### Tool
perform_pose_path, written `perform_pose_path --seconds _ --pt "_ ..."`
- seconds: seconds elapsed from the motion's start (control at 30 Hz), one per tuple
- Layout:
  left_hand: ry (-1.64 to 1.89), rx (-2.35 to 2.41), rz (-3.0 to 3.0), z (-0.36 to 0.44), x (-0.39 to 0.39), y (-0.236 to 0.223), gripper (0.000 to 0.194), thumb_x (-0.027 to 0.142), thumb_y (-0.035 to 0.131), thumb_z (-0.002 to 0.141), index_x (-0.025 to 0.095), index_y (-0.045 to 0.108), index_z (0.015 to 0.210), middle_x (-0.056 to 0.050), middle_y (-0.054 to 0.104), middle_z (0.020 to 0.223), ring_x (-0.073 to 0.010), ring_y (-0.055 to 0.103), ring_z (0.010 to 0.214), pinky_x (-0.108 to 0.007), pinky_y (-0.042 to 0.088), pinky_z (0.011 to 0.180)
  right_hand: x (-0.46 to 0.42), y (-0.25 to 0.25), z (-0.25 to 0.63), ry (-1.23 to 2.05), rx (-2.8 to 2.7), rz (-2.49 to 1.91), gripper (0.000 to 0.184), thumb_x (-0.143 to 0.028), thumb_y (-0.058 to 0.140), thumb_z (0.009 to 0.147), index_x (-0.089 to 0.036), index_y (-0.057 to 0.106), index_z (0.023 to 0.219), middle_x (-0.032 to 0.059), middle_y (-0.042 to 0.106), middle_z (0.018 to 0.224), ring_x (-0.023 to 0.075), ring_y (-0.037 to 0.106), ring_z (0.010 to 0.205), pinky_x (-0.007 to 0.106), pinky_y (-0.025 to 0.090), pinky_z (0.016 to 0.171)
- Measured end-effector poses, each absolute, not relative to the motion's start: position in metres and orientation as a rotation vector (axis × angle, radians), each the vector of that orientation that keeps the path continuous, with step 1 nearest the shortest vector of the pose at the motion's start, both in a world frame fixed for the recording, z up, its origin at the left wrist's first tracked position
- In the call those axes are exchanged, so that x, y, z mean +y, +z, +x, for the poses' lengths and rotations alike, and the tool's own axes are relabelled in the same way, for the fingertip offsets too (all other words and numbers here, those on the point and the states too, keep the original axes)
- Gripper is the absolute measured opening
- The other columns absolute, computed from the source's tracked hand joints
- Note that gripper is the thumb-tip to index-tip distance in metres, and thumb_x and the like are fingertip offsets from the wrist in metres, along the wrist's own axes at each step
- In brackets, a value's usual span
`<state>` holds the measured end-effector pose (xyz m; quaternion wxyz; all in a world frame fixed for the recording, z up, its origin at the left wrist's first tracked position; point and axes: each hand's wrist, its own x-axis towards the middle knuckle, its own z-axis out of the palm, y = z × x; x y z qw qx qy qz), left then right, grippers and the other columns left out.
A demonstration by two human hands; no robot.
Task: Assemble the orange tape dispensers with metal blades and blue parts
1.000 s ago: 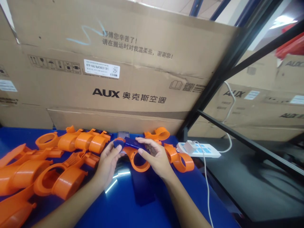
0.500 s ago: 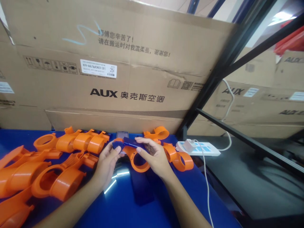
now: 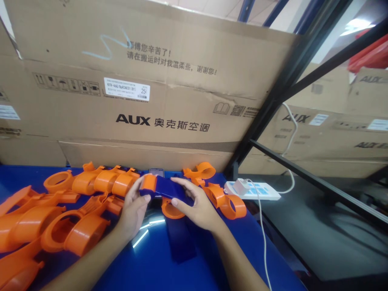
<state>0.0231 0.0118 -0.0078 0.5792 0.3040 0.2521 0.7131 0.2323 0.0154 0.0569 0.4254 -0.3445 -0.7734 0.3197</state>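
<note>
Both my hands hold a dark blue and orange plastic part [image 3: 168,188] above the front middle of the table. My left hand [image 3: 135,208] grips its left end, where an orange piece [image 3: 148,184] sits against the blue. With fingers behind and thumb in front, my right hand [image 3: 197,202] is closed round the flat blue end. Below the held part shows an orange ring [image 3: 172,208], partly hidden; whether it joins the held part I cannot tell. A dark blue flat strip [image 3: 182,238] lies on the table under my hands.
Several orange ring-shaped parts [image 3: 86,234] crowd the left of the blue table [image 3: 145,266]. More orange rings [image 3: 235,206] lie at right, near a white power strip [image 3: 269,190] with a cable. Behind stand a phone [image 3: 157,171] and a large cardboard box [image 3: 169,93].
My hands have turned the held part, so its broad blue face and the orange piece at its left end now show more. The ring below is more covered.
</note>
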Motion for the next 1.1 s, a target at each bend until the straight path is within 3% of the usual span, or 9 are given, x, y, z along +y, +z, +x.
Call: perform_pose_path --seconds 0.17,0.4,1.1 --pt "1.608 0.464 0.82 0.024 0.008 0.001 0.057 0.023 0.084 0.07 0.027 0.068 0.124 -0.011 0.061 0.148 -0.0382 0.05 0.142 -0.052 0.045 0.113 0.013 0.056 0.233 0.467 -2.092 -0.875 0.061 -0.037 0.083 0.083 -0.03 0.061 0.14 0.0095 0.068 0.132 0.031 0.066 0.12 0.052 0.053 0.107" --pt "1.671 0.701 0.896 0.022 0.012 0.004 0.044 0.024 0.087 0.077 0.027 0.065 0.115 -0.01 0.069 0.137 -0.032 0.059 0.134 -0.05 0.04 0.116 0.016 0.045 0.228 0.227 -2.216 -0.773 0.055 -0.035 0.076 0.09 -0.027 0.058 0.142 0.0124 0.067 0.129 0.0318 0.064 0.119 0.053 0.054 0.104" --pt "1.653 0.656 0.815 0.022 0.01 0.01 0.041 0.021 0.089 0.07 0.026 0.06 0.099 -0.007 0.073 0.124 -0.0298 0.066 0.121 -0.045 0.051 0.102 0.017 0.042 0.228 0.187 -2.164 -0.755 0.055 -0.032 0.08 0.087 -0.03 0.059 0.137 0.0122 0.064 0.128 0.0313 0.064 0.116 0.053 0.057 0.099"
